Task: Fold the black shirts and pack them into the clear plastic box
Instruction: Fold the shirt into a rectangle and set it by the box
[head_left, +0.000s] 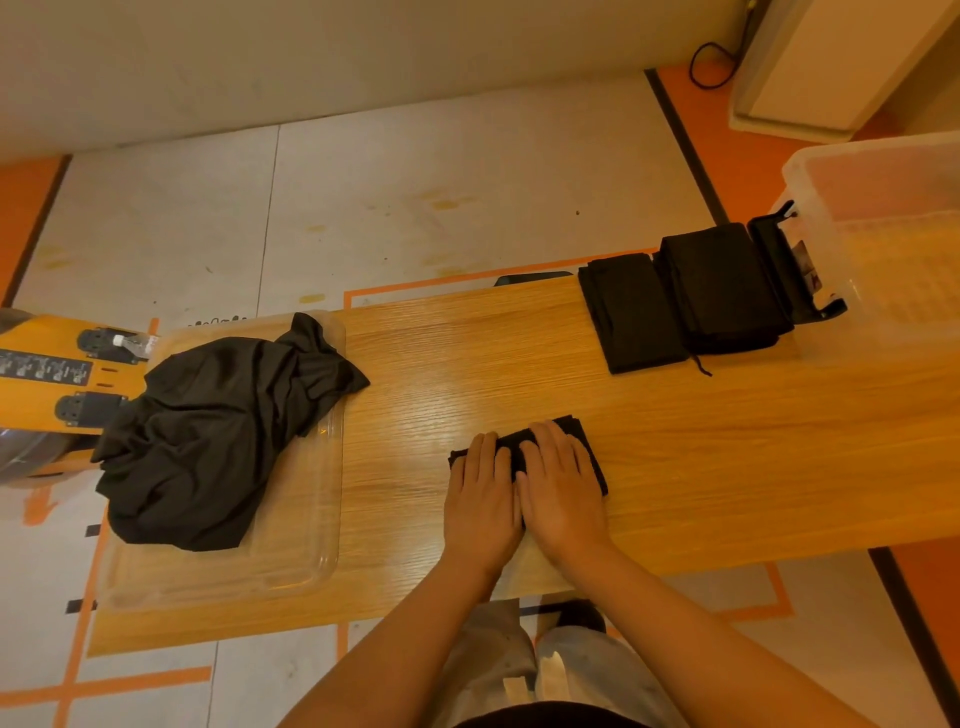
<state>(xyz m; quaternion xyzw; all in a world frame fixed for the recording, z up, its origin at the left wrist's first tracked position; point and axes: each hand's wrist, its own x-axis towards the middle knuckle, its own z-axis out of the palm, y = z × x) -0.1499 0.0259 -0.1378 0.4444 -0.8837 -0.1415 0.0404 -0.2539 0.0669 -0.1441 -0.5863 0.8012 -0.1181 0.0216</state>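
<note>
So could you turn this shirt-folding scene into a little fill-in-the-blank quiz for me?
1. The folded shirt under the left hand and right hand is ___.
2. The crumpled pile lies to the hands' ___.
3. The clear box stands at the table's ___ end.
Answers: black; left; right.

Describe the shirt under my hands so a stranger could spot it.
On the wooden table, look midway along the near edge, where the left hand and right hand press flat. Under them lies a small folded black shirt, alone, unlike the two folded stacks by the clear plastic box or the crumpled heap on the tray.
</note>
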